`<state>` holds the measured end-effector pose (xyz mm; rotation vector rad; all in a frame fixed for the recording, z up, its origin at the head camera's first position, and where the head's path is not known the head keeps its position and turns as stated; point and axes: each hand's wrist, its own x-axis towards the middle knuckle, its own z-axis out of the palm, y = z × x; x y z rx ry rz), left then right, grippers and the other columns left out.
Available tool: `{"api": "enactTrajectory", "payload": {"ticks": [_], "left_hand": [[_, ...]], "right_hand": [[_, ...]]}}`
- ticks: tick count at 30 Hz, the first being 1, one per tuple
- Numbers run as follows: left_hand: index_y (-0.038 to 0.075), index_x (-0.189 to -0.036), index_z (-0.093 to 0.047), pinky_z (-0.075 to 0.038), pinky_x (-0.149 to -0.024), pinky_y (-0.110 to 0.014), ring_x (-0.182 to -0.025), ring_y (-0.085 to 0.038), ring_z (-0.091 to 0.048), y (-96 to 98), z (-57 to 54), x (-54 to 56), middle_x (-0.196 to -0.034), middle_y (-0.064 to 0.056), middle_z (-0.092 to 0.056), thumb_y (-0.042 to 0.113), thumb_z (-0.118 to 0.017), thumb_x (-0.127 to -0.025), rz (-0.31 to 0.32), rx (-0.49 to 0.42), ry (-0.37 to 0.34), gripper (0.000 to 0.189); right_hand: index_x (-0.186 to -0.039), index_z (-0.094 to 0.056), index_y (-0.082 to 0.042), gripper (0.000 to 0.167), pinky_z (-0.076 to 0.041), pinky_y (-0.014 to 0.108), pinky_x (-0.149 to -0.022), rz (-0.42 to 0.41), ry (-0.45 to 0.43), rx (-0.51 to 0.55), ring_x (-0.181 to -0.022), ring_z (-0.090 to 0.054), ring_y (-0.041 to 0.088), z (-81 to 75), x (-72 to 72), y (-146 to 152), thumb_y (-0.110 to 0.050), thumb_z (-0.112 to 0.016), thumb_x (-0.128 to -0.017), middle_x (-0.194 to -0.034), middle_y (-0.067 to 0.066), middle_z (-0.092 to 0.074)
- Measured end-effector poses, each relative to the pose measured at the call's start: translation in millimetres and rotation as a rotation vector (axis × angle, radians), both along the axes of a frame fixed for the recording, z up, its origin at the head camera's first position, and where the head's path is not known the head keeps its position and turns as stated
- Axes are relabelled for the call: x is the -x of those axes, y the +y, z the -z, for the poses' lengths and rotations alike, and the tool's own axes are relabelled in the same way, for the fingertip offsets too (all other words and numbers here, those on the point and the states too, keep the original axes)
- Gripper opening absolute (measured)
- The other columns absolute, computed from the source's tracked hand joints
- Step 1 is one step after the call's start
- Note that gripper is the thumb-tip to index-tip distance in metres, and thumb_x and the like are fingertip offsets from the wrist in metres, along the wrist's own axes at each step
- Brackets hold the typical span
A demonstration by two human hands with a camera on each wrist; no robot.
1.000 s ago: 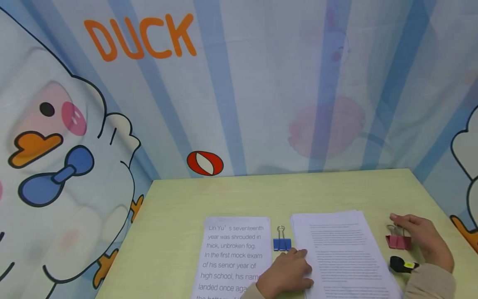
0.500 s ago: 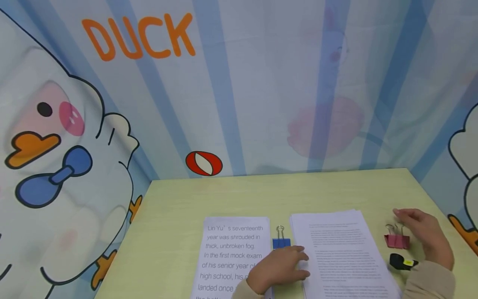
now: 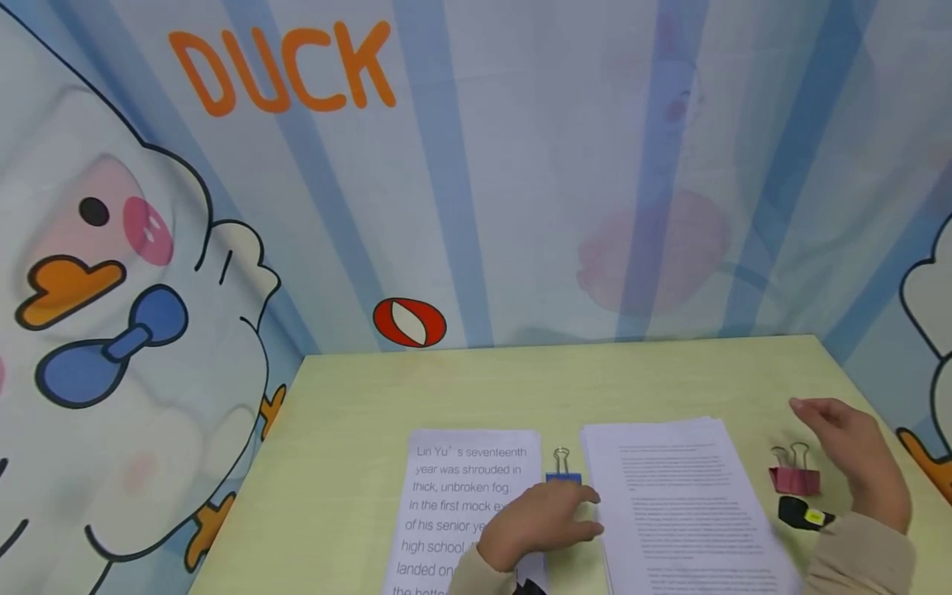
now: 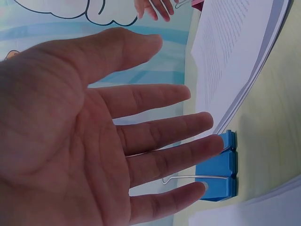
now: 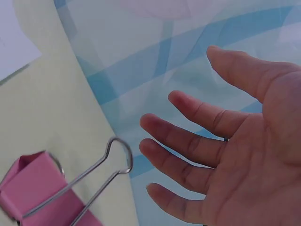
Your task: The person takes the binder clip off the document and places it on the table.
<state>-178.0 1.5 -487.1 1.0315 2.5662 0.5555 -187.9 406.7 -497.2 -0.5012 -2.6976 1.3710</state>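
Note:
Two stacks of printed paper lie on the table, a left stack [image 3: 439, 512] in large type and a right stack [image 3: 684, 504] in small type. Between them is a blue binder clip [image 3: 563, 478], partly covered in the head view by my left hand [image 3: 539, 521]. That hand holds nothing; its fingers are spread and fairly straight in the left wrist view, in front of the blue clip [image 4: 221, 169]. My right hand [image 3: 855, 450] is raised beside a pink binder clip [image 3: 794, 481], apart from it, with fingers extended. The pink clip [image 5: 47, 188] stands with its wire handles up.
A pale table [image 3: 357, 397] carries everything, its far edge against a blue striped cloth [image 3: 506, 207] with duck drawings. Black wrist straps with cameras [image 3: 803, 514] are on both wrists; the right one sits just below the pink clip in the head view.
My left hand has drawn back leftward off the edge of the right paper stack. My right hand has risen away from the pink clip's handles. Both clips have stayed in place.

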Motion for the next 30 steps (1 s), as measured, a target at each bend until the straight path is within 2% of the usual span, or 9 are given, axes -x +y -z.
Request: {"api": "enactTrajectory", "payload": {"ticks": [4,8,12,19,22,25,30], "left_hand": [[0.011,-0.121,-0.073,-0.046,-0.084,-0.019,-0.097,-0.001,-0.060,-3.4,0.2,3.1,-0.118,0.008,-0.070,0.033,-0.069,-0.095,-0.017,-0.019,-0.013,0.034],[0.011,-0.119,-0.074,-0.046,-0.080,-0.018,-0.092,-0.002,-0.060,-7.3,-0.5,6.3,-0.117,0.008,-0.070,0.030,-0.069,-0.095,-0.015,-0.059,-0.033,0.031],[0.009,-0.120,-0.073,-0.046,-0.078,-0.018,-0.086,-0.002,-0.059,-10.9,-0.5,8.3,-0.116,0.006,-0.071,0.027,-0.069,-0.096,-0.011,-0.088,-0.057,0.031],[0.007,-0.120,-0.072,-0.048,-0.084,-0.021,-0.100,-0.007,-0.066,-15.2,-0.1,9.7,-0.113,0.001,-0.073,0.027,-0.068,-0.096,-0.034,-0.111,-0.100,0.031],[0.007,-0.119,-0.072,-0.049,-0.085,-0.021,-0.101,-0.007,-0.066,-16.0,-1.3,10.9,-0.111,0.000,-0.074,0.027,-0.069,-0.096,-0.037,-0.114,-0.101,0.031],[0.008,-0.116,-0.072,-0.049,-0.083,-0.021,-0.098,-0.006,-0.066,-15.6,-2.7,13.0,-0.107,0.001,-0.074,0.028,-0.068,-0.096,-0.034,-0.113,-0.083,0.029],[0.010,-0.102,-0.072,-0.047,-0.071,-0.020,-0.076,-0.002,-0.058,-16.7,-3.2,15.4,-0.089,0.007,-0.069,0.026,-0.069,-0.095,-0.061,-0.138,-0.110,0.017]], "right_hand": [[-0.140,-0.036,0.020,0.073,-0.033,0.072,-0.093,-0.062,0.022,-0.035,-0.123,-0.037,0.062,-8.0,0.6,-5.1,-0.046,-0.037,-0.108,-0.140,0.046,-0.035],[-0.141,-0.036,0.019,0.072,-0.037,0.071,-0.090,-0.114,0.031,-0.038,-0.121,-0.039,0.061,-14.3,1.8,-12.7,-0.045,-0.038,-0.108,-0.140,0.045,-0.036],[-0.139,-0.039,0.019,0.070,-0.040,0.069,-0.088,-0.167,0.042,-0.086,-0.119,-0.043,0.061,-18.4,3.9,-20.3,-0.044,-0.039,-0.108,-0.138,0.046,-0.039],[-0.137,-0.042,0.019,0.066,-0.043,0.066,-0.090,-0.260,0.054,-0.141,-0.121,-0.045,0.059,-18.7,11.9,-36.4,-0.040,-0.043,-0.108,-0.135,0.044,-0.044],[-0.137,-0.044,0.019,0.064,-0.043,0.065,-0.091,-0.312,0.056,-0.166,-0.121,-0.047,0.058,-19.0,16.7,-42.9,-0.038,-0.046,-0.107,-0.135,0.043,-0.046],[-0.137,-0.044,0.018,0.064,-0.042,0.065,-0.093,-0.352,0.053,-0.179,-0.122,-0.047,0.058,-21.3,19.8,-46.2,-0.038,-0.048,-0.107,-0.135,0.042,-0.047],[-0.138,-0.043,0.018,0.065,-0.041,0.067,-0.094,-0.378,0.016,-0.202,-0.123,-0.045,0.058,-22.8,20.6,-45.6,-0.039,-0.049,-0.106,-0.136,0.043,-0.046]]}}
